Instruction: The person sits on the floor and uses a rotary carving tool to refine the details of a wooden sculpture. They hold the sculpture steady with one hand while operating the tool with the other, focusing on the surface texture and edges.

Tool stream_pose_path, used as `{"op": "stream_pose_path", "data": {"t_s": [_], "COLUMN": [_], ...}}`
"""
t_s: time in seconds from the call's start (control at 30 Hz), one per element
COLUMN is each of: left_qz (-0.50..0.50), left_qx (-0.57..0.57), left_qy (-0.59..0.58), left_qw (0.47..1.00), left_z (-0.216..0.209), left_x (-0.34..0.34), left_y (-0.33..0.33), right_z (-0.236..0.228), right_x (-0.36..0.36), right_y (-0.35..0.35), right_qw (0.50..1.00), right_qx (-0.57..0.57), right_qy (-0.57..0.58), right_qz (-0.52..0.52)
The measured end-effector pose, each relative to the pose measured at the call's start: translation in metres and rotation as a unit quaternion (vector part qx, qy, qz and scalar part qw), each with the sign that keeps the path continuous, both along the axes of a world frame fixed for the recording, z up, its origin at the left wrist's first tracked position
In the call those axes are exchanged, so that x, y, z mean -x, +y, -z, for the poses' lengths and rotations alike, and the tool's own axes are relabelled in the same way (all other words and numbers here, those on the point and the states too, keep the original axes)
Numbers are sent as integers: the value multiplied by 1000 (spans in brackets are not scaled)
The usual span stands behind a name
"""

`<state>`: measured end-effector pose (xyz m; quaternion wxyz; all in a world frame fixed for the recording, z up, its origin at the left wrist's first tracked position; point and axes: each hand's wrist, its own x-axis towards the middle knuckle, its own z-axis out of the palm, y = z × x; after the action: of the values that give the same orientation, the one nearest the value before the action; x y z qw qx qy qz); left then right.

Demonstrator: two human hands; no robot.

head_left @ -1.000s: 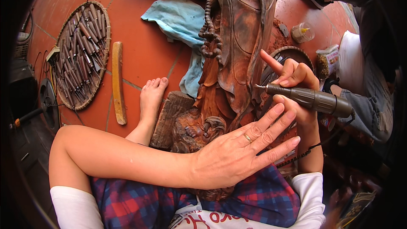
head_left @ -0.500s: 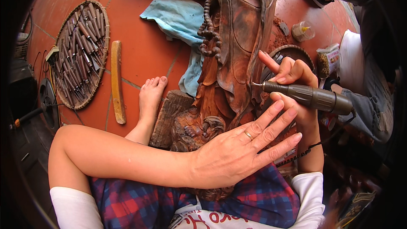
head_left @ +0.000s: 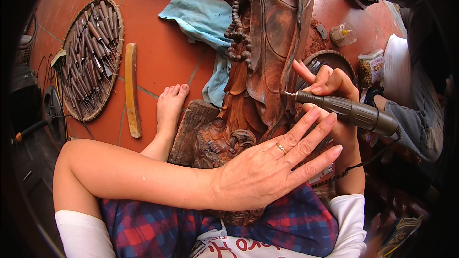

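A dark rotary carving tool [head_left: 354, 111] is gripped in my right hand [head_left: 332, 86], its thin metal bit pointing left at the edge of a carved wooden statue [head_left: 275, 33]. Whether the bit touches the wood I cannot tell. The statue lies lengthwise between my legs, with draped folds and a string of carved beads along it. My left hand [head_left: 267, 172] reaches across the statue's near end, fingers extended and apart, fingertips close to the right hand below the tool. Its thumb is hidden.
On the tiled floor at left, a round basket [head_left: 120, 43] holds many wood-handled chisels beside a curved wooden stick [head_left: 131, 91]. A light-blue cloth [head_left: 201, 16] lies by the statue, near a wood block [head_left: 193, 131]. At right are a small jar [head_left: 343, 35], a plastic bag [head_left: 371, 68] and another person's legs [head_left: 411, 124].
Almost nothing differs. My left forearm and hand have shifted very slightly upward, and the right hand keeps the rotary tool in nearly the same place.
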<state>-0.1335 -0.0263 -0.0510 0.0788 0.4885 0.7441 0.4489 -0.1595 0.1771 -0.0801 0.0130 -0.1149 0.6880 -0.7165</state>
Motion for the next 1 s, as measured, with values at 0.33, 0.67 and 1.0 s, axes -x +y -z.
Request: {"op": "stream_pose_path", "data": {"t_s": [0.33,0.67,1.0], "left_qz": [23,37,30], "left_qx": [-10,2,-16], "left_qy": [-14,7,-11], "left_qw": [1000,999,999], "left_z": [3,1,3], "left_x": [-2,3,-1], "left_y": [0,-1,2], "right_z": [1,5,12], "right_x": [3,1,3], "right_y": [8,2,13], "right_qw": [999,999,998], "right_qx": [-16,41,37], "right_qy": [18,-13,8], "right_qz": [-45,-8,-53]}}
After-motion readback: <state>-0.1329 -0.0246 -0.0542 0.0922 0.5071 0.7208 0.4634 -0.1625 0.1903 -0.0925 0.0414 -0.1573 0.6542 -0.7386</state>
